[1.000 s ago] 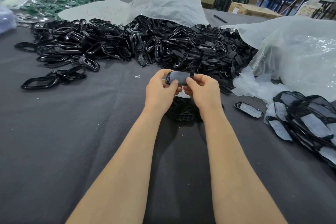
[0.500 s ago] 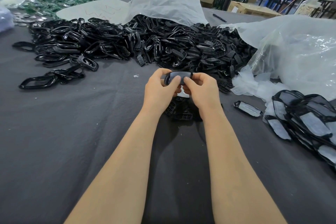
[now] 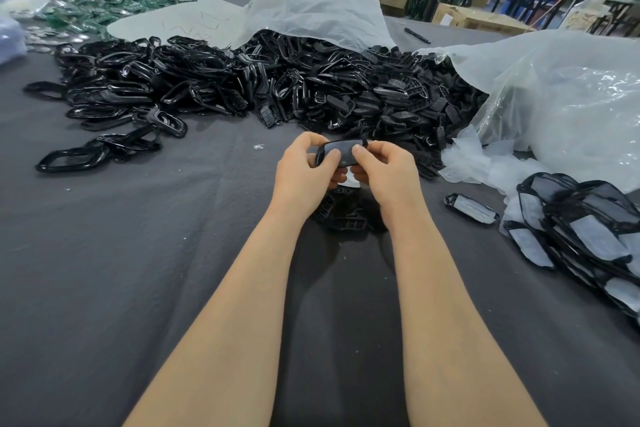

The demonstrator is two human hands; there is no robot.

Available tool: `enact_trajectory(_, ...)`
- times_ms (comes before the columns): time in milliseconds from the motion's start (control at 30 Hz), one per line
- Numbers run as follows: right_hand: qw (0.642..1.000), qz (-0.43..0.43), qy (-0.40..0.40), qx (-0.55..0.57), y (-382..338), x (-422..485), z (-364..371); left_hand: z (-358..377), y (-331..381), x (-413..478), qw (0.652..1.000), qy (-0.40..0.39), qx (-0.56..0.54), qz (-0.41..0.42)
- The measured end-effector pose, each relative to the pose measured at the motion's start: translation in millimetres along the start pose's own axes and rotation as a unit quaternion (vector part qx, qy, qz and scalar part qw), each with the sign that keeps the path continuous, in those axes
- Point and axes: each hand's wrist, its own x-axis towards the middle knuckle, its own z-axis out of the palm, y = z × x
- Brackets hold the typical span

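A small black plastic shell (image 3: 341,153) is held between both hands above the dark cloth-covered table (image 3: 145,253). My left hand (image 3: 304,172) grips its left end, thumb on top. Its right end is pinched by my right hand (image 3: 384,172), thumb pressing the top face. A small heap of black parts (image 3: 346,213) lies on the cloth just under my hands, partly hidden by them.
A big pile of black plastic frames and shells (image 3: 277,90) spreads across the table beyond my hands. White plastic bags (image 3: 561,104) lie at right. Finished pieces with grey film (image 3: 585,232) are stacked at right, one single piece (image 3: 471,208) beside them. Green circuit boards (image 3: 104,7) sit far left.
My hands have stayed in place, and my thumbs have shifted a little on the shell's top face. Nothing else moved.
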Motion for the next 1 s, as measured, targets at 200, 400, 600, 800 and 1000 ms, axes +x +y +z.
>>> enact_trajectory(200,0.995,-0.030,-0.061,-0.073,-2.2,-1.7,-3.9,-2.6,-0.1,-0.2,0.998,-0.042,0.043,0.010)
enact_trajectory(400,0.986,-0.117,0.034,-0.115,-4.5,-11.9,12.1,-1.7,1.8,-0.2,0.999,-0.013,0.030,-0.004)
enact_trajectory(600,0.970,-0.177,0.067,-0.155,-4.8,-15.1,23.4,0.8,1.5,0.8,0.999,0.019,0.018,-0.023)
enact_trajectory(800,0.975,-0.161,0.074,-0.134,-5.3,-15.2,24.0,2.0,1.5,-0.8,0.999,0.020,0.027,-0.001)
enact_trajectory(1000,0.990,-0.103,0.024,-0.093,-6.0,-12.3,22.1,3.4,1.0,-1.2,0.999,0.032,0.026,0.020)
